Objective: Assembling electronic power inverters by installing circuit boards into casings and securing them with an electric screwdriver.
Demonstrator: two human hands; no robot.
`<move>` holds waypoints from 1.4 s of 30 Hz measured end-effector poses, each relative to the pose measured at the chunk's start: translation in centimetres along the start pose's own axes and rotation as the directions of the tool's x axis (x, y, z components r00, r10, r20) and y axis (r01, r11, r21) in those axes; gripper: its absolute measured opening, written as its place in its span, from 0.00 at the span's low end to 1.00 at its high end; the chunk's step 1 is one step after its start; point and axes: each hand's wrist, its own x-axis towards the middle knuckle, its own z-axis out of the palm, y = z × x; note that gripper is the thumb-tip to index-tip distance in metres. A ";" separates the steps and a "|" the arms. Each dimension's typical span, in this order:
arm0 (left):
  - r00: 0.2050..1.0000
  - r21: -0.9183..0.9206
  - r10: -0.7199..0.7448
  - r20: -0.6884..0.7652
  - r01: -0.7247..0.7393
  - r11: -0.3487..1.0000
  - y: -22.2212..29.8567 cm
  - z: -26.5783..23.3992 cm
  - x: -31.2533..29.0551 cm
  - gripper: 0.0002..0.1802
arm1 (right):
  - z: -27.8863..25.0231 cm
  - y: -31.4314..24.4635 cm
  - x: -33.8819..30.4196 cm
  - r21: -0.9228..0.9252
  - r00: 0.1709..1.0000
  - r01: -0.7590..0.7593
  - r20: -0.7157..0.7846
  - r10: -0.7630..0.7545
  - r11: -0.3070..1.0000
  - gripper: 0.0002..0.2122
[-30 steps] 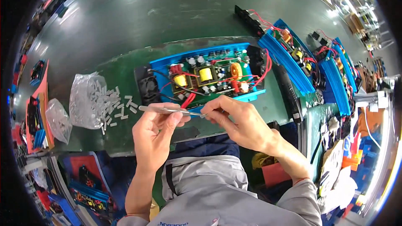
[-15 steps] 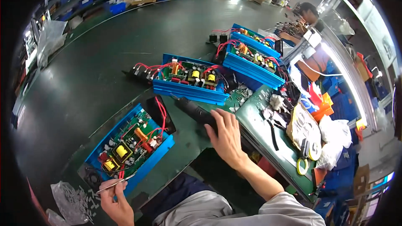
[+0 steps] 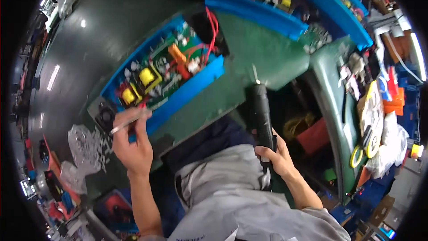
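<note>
Trays of blue plastic are spread over the green table [image 3: 249,49]. In the nearest blue tray [image 3: 189,91] a green circuit board [image 3: 160,69] is seen, with two yellow blocks, an orange part and red wires on it. A small black fan [image 3: 106,115] is fixed at the tray's lower left end. Two more blue trays [image 3: 267,13] are laid at the top of the table, and boards with yellow parts are kept in them too.

Thin metal tweezers [image 3: 130,121] are pinched in the left hand [image 3: 131,147], whose grip is closed tight around them. The tweezers are held just at the lower left corner of the nearest tray, beside the fan.

A black electric screwdriver [image 3: 260,114] is held in the right hand [image 3: 278,158], with the grip wrapped shut around its lower end. Its metal tip is pointed up at the table edge, a little apart from the nearest tray.

A clear bag of small white parts [image 3: 84,145] is laid to the left of the left hand.
</note>
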 end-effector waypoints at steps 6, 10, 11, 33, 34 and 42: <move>0.999 0.038 -0.015 -0.036 0.017 0.999 -0.2 0.6 0.4 0.06 | 5.5 2.0 -0.4 -0.280 0.968 0.241 0.135 -0.210 0.929 0.23; 0.999 0.126 -0.043 -0.013 0.044 0.991 0.4 1.1 0.6 0.08 | 5.7 1.4 0.3 -0.246 0.963 0.204 0.226 -0.148 0.948 0.22; 0.999 0.138 -0.037 -0.009 0.038 0.990 0.3 1.3 0.7 0.08 | 5.5 1.2 0.5 -0.225 0.958 0.207 0.242 -0.151 0.952 0.20; 1.000 0.130 0.025 0.007 -0.026 0.991 -1.1 2.6 0.2 0.06 | 4.8 0.9 0.6 -0.209 0.955 0.145 0.284 -0.081 0.967 0.21; 1.000 0.129 0.019 0.014 -0.020 0.991 -1.0 2.6 0.3 0.06 | 4.7 1.1 0.5 -0.232 0.959 0.158 0.267 -0.094 0.960 0.21; 0.996 0.142 -0.073 -0.052 0.079 0.987 -0.6 2.9 0.8 0.09 | 5.3 1.2 0.9 -0.248 0.942 0.274 0.264 -0.207 0.929 0.18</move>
